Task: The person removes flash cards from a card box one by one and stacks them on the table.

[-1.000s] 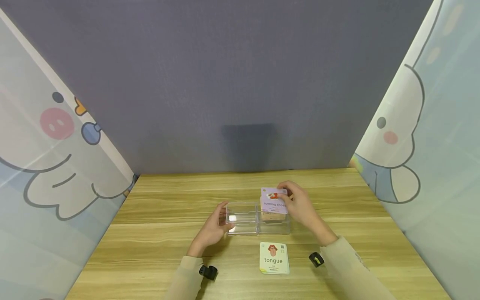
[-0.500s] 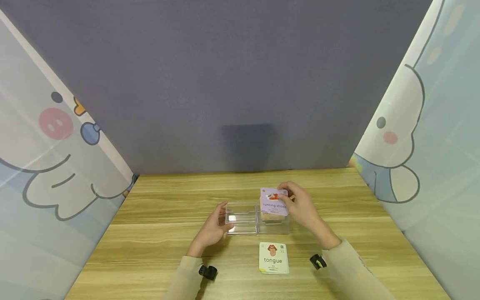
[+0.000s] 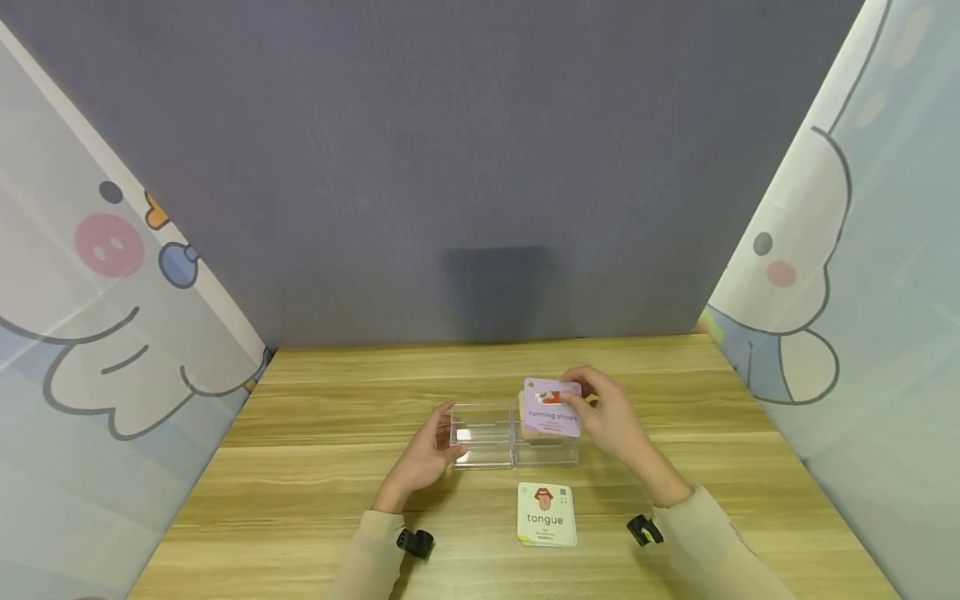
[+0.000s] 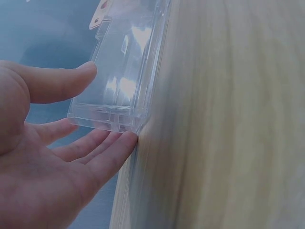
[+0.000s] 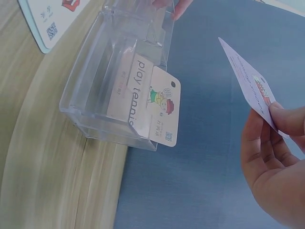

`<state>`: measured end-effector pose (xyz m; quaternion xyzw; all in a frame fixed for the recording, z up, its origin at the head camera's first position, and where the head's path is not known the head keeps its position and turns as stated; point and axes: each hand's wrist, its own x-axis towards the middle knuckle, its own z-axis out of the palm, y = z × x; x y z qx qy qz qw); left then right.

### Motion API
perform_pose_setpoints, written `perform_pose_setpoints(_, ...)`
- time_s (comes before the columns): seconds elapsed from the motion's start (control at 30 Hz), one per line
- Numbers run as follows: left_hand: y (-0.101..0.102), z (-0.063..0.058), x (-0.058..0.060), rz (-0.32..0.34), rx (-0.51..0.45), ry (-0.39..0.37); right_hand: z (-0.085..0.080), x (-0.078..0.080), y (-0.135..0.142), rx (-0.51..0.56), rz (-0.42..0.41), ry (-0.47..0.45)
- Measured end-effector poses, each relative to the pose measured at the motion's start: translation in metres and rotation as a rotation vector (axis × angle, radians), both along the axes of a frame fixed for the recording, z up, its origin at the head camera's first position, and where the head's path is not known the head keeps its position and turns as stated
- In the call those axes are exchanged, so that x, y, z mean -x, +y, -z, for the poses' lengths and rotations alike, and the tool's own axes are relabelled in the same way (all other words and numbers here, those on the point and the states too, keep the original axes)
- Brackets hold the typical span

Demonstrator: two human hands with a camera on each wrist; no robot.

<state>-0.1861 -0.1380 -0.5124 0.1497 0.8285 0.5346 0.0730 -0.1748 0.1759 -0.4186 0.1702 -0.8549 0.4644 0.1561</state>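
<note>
Dark grey fabric (image 3: 480,150) forms the back wall, meeting the far edge of a wood-grain table (image 3: 300,500). Near the table's middle, a lilac card reading "running shoes" (image 3: 547,411) is held up in the air, tilted; the right wrist view shows it apart from the holder. The right hand (image 3: 611,417) pinches it by a corner between thumb and fingers. Below is a clear plastic holder (image 3: 483,443) with two columns of compartments. A tan "play tennis" card (image 5: 164,107) stands in its right column, mostly hidden from the head view by the lilac card. The left hand (image 3: 420,462) curves round the holder's left end, thumb on one side and fingers on another, closing off that end.

Just in front of the holder's right column, a small stack of cards topped by "tongue" (image 3: 546,512) lies flat, between the two forearms. Broad stretches of wood run outward from both hands, and a strip of table separates the holder from the back wall. Pale cartoon-printed panels rise along the left side (image 3: 90,333) and the right. Each wrist wears a black device, such as the left one (image 3: 416,543), beside a beige sleeve (image 3: 367,554).
</note>
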Motion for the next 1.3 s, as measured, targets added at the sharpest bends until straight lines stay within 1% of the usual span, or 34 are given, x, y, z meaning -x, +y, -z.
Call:
perform_pose_setpoints(0.33, 0.0, 0.001, 0.001, -0.003, -0.007, 0.0, -0.003, -0.006, 0.001, -0.008, -0.006, -0.032)
perform_pose_setpoints(0.53, 0.0, -0.001, 0.001, 0.002, -0.01, 0.004, 0.001, -0.008, 0.002, -0.002, -0.019, -0.05)
perform_pose_setpoints(0.67, 0.0, -0.001, 0.001, 0.0, -0.01, 0.0, 0.003, -0.011, 0.001, 0.001, -0.005, -0.07)
perform_pose_setpoints(0.83, 0.001, -0.001, 0.0, -0.016, 0.021, -0.007, 0.006, -0.016, 0.0, 0.008, 0.012, -0.082)
perform_pose_setpoints(1.0, 0.001, 0.0, -0.001, -0.026, 0.035, -0.006, 0.008, -0.021, -0.001, 0.03, 0.01, -0.104)
perform_pose_setpoints(1.17, 0.0, 0.0, -0.001, -0.02, 0.029, 0.0, 0.01, -0.024, -0.002, 0.059, 0.01, -0.119)
perform_pose_setpoints(1.3, 0.0, -0.001, -0.001, -0.018, 0.023, -0.01, 0.011, -0.027, -0.003, 0.083, -0.003, -0.138)
